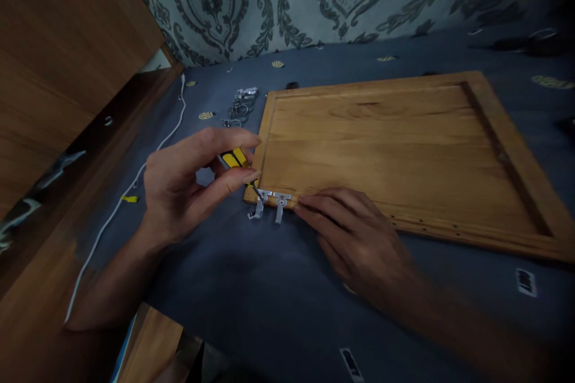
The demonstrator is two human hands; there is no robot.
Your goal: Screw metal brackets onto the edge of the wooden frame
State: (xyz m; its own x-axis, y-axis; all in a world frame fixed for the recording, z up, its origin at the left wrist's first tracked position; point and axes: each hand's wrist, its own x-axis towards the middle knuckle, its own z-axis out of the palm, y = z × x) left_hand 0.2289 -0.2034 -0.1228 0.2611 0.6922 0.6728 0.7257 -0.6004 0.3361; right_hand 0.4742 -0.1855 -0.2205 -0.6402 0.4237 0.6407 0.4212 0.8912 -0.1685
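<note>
My left hand (193, 173) grips a short yellow-and-black screwdriver (234, 158) between thumb and fingers. Its thin shaft points down at a metal hinge (262, 200) on the near left corner of a framed wooden panel (372, 149). A second metal hinge (281, 203) sits just to the right of the first, its arm sticking out past the panel's near edge. My right hand (354, 233) lies flat on that near edge, fingers stretched out, with the fingertips close beside the second hinge. The exact meeting of screwdriver tip and screw is too small to tell.
More metal hinge parts (241, 106) lie beyond the panel's far left corner. A white cable (130, 191) with a yellow tag (130, 198) runs along the left. The panel rests on dark blue patterned cloth (251, 287). Wooden furniture (67, 42) stands at the left.
</note>
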